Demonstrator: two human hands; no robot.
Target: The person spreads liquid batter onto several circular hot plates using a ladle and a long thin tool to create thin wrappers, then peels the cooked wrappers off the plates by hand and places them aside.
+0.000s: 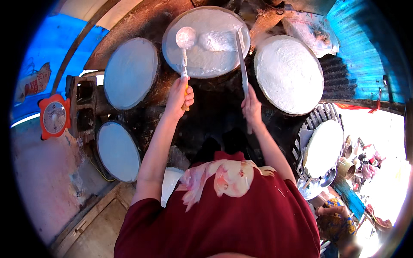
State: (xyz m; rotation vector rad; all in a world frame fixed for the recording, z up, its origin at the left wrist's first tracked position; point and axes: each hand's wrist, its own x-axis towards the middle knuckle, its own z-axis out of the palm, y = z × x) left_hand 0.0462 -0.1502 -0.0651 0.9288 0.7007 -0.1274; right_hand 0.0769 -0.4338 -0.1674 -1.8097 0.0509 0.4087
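Note:
My left hand [180, 96] grips the yellow handle of a ladle [186, 38], whose whitish bowl is over the left part of a large round pan [206, 66] coated in white. My right hand [252, 104] holds a long flat tool [242, 61], perhaps a spatula or stick; its far end is at the pan's upper right. Beside that end lies a raised patch of thick white batter or paste [219, 41]. Whether the ladle bowl touches the surface, I cannot tell.
Round white-topped pans stand at left [131, 73], lower left [118, 151] and right [289, 74]. Another white round [323, 149] rests on a slatted basket. An orange fan [54, 116] is far left; a person [337, 219] is at lower right.

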